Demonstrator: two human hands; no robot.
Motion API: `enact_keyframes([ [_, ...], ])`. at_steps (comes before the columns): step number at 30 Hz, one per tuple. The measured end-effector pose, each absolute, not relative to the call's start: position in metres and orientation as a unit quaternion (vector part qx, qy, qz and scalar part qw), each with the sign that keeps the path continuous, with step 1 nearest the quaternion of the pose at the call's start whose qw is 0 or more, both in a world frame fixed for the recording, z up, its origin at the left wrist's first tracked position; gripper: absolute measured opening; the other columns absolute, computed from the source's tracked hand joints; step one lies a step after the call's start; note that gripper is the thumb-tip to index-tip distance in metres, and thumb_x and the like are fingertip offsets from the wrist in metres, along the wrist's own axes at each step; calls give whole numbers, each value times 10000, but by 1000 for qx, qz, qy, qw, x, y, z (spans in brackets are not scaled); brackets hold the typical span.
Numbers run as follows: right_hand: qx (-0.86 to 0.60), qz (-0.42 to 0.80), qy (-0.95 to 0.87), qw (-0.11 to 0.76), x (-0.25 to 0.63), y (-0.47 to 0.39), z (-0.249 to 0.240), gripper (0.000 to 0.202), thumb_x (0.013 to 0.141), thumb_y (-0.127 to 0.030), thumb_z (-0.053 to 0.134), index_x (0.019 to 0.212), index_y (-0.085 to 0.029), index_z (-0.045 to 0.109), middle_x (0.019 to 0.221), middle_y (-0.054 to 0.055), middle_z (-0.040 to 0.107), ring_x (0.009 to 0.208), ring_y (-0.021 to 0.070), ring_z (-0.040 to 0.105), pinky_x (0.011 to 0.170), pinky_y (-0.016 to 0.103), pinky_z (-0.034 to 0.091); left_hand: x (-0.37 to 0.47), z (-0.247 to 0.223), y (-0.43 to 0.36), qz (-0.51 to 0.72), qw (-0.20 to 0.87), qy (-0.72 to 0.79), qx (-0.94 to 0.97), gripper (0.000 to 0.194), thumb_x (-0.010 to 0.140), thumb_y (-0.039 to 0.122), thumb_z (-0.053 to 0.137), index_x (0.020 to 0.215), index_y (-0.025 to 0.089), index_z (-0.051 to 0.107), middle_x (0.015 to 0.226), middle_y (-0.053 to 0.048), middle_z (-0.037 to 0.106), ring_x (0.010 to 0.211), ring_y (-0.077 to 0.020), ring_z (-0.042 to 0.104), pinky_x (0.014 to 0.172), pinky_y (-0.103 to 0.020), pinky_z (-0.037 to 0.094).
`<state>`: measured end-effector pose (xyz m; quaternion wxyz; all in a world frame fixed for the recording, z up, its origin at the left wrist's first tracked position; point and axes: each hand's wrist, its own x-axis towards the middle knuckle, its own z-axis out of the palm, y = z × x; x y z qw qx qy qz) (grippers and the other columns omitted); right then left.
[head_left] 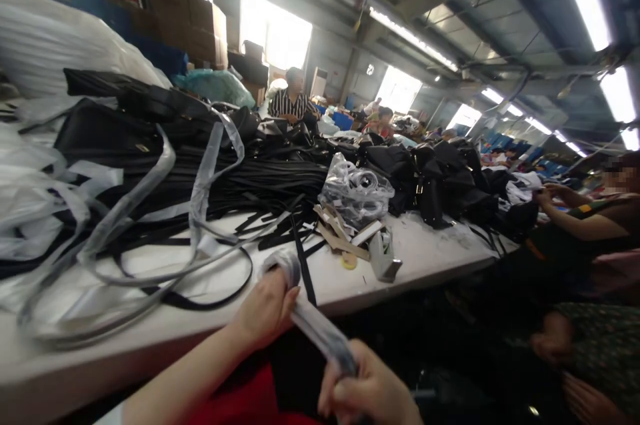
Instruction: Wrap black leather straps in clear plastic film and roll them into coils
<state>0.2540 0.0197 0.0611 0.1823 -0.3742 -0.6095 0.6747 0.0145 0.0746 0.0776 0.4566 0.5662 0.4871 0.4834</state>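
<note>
A strap in cloudy clear plastic [317, 331] stretches between my two hands in front of the table edge. My left hand [267, 308] is wrapped round its coiled end, just over the edge of the white table. Lower and to the right, my right hand [367, 385] grips the strap with curled fingers; it is slightly blurred. Long plastic-wrapped straps [167, 275] loop loosely over the table on the left. Many flat black straps [260, 178] lie in a pile behind them. A clear bag of coiled straps [357, 188] sits beyond my hands.
Black bags [430, 178] are heaped along the white table [420, 251]. Cardboard strips [335, 235], a yellow tape roll [349, 261] and a grey metal object [385, 257] lie near the edge. A person [575, 231] works at the right; another person's hands [555, 338] show lower right.
</note>
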Motion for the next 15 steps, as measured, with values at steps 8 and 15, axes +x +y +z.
enact_keyframes([
  [8, -520, 489, -652, 255, 279, 68, 29, 278, 796, -423, 658, 773, -146, 667, 664, 7, 619, 595, 118, 549, 573, 220, 436, 15, 69, 58, 111, 597, 406, 683, 628, 875, 686, 316, 628, 169, 572, 470, 40, 408, 429, -106, 319, 449, -254, 224],
  [15, -476, 553, -658, 185, 267, 53, 0, 462, 899, -549, 485, 753, -142, 648, 671, 30, 636, 606, 126, 565, 588, 229, 432, 10, 61, 58, 127, 789, 308, 517, 568, 832, 673, 480, 734, 140, 648, 354, 53, 431, 307, -79, 319, 351, -207, 231],
])
